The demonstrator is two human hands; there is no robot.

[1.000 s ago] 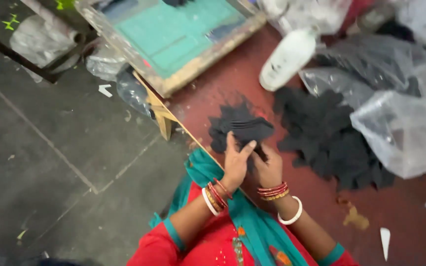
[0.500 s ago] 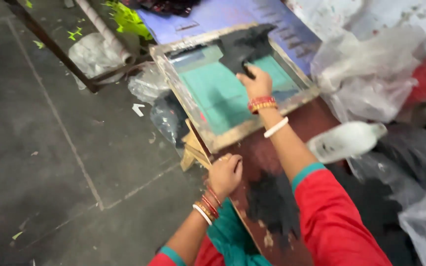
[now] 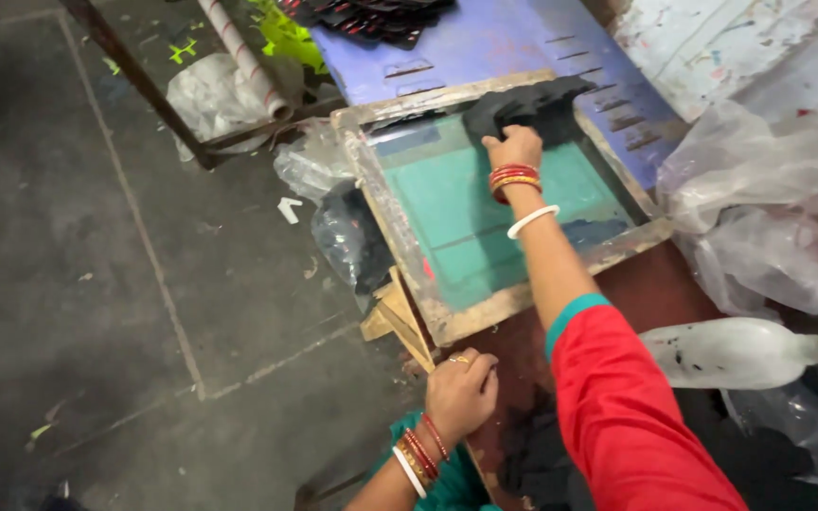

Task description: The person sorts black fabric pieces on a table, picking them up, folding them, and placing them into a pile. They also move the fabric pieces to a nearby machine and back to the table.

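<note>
My right hand (image 3: 515,148) reaches far forward and presses a black fabric piece (image 3: 525,107) onto the far end of a wooden-framed printing screen (image 3: 447,322) with a green mesh (image 3: 485,203). Red and white bangles ring that wrist, and the sleeve is red. My left hand (image 3: 460,390) rests curled on the edge of the dark red table (image 3: 660,289), near the frame's front corner, with nothing visible in it. More black fabric (image 3: 532,454) lies by my lap.
A white plastic bottle (image 3: 736,352) lies on the table at right. Clear plastic bags (image 3: 769,218) pile up at right, others hang left of the frame (image 3: 338,227). A blue board (image 3: 485,43) with dark pieces sits behind. Grey floor spreads left, with a metal bar (image 3: 139,80).
My right hand carried the black piece from the pile near me out to the screen's far end. My left hand let go and settled on the table edge. The camera swung forward.
</note>
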